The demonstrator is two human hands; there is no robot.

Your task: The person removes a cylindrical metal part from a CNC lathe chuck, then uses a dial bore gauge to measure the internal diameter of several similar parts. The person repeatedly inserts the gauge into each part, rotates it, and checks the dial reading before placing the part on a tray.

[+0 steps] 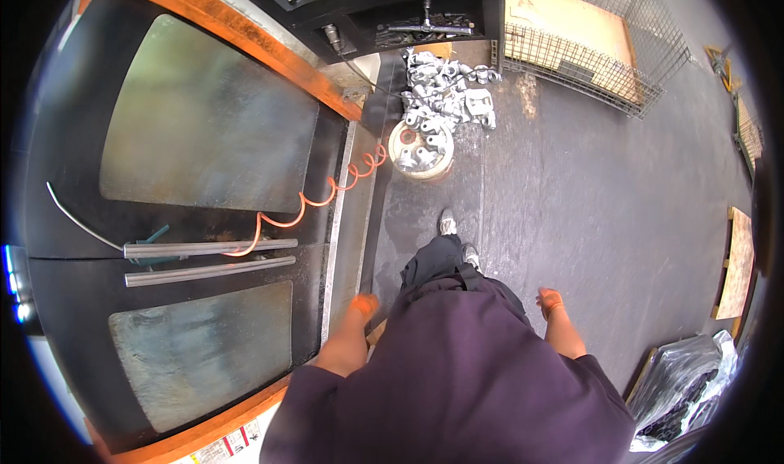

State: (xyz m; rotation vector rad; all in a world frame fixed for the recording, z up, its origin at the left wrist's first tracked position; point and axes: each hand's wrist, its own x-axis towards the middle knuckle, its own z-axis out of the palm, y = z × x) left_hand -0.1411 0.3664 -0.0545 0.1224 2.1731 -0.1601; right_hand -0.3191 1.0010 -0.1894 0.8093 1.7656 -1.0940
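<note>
A pale round bucket [421, 150] on the dark floor [588, 186] held grey metal castings, with more castings [445, 88] heaped behind it. The left hand [364, 305] and right hand [550, 301], orange-gloved, hung empty; how wide each grip was, I could not tell. A coiled orange hose [327, 195] lay near the machine door [204, 121].

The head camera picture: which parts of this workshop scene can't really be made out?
- Left hand: small and blurred in the head view; the fingers cannot be told.
- Right hand: likewise blurred.
- Metal parts piled on the floor: too small to identify.
- Machine windows: fogged, the inside is hidden.
- Lower body: covered by the purple shirt.
</note>
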